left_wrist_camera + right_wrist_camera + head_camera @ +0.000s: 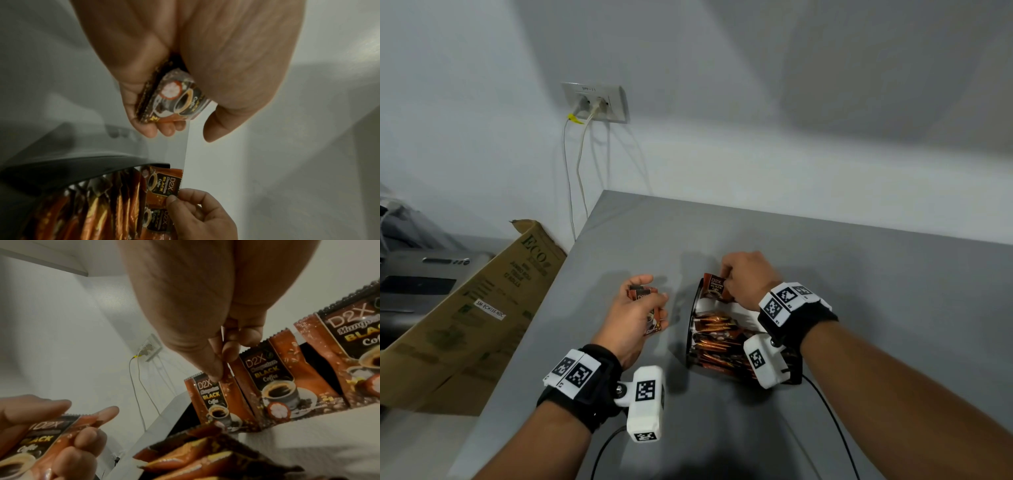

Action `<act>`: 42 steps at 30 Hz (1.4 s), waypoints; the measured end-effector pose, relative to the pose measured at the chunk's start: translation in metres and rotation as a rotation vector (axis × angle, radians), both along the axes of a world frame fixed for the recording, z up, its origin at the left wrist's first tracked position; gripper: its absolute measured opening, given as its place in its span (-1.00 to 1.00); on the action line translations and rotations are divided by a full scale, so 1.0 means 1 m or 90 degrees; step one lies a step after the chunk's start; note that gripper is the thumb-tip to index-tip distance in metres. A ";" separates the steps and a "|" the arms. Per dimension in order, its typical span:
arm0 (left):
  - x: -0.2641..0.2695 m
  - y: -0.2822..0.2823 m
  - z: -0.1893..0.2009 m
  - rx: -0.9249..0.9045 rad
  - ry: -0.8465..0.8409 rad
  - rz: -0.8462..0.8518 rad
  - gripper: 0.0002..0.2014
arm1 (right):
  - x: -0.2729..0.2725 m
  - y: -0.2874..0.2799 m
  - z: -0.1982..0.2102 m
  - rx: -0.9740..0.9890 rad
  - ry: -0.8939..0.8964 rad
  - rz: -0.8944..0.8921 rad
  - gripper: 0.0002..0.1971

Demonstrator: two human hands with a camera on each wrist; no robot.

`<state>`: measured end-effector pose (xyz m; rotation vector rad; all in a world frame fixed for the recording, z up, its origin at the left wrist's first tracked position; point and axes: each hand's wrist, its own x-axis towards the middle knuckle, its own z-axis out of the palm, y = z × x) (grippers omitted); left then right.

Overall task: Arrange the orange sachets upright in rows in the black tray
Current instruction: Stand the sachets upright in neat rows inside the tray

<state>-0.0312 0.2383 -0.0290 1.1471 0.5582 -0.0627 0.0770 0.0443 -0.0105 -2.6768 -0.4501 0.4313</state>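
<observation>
Cardboard box (465, 308): lower left of the head view, leaning against the edge of the grey table (859, 274).
Wall socket (595, 102): upper left of centre, with two white cables hanging down.
Left hand (635, 317): centre of the frame, fingers curled around a small bundle of sachets (176, 99), above the table and just left of the tray.
Black tray (694, 308): right of centre on the table, with rows of orange sachets (717, 337) standing inside.
Right hand (748, 279): over the far end of the tray, thumb and fingers pinching the top edge of one upright sachet (717, 286).
</observation>
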 end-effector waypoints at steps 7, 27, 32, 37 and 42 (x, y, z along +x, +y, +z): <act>-0.002 0.002 -0.002 -0.018 0.005 -0.002 -0.64 | 0.001 0.002 -0.001 -0.021 -0.010 0.010 -0.79; 0.015 -0.059 0.038 -0.204 -0.080 -0.213 -0.19 | -0.048 -0.011 0.048 0.309 -0.001 0.004 -0.78; 0.022 -0.073 0.036 -0.213 -0.075 -0.213 -0.16 | -0.056 -0.027 0.053 0.334 -0.049 -0.039 -0.76; 0.023 -0.080 0.038 -0.200 -0.092 -0.217 -0.21 | -0.053 -0.042 0.053 0.369 -0.026 -0.069 -0.80; 0.022 -0.085 0.042 -0.240 -0.086 -0.184 -0.46 | -0.055 -0.046 0.052 0.346 -0.085 -0.082 -0.83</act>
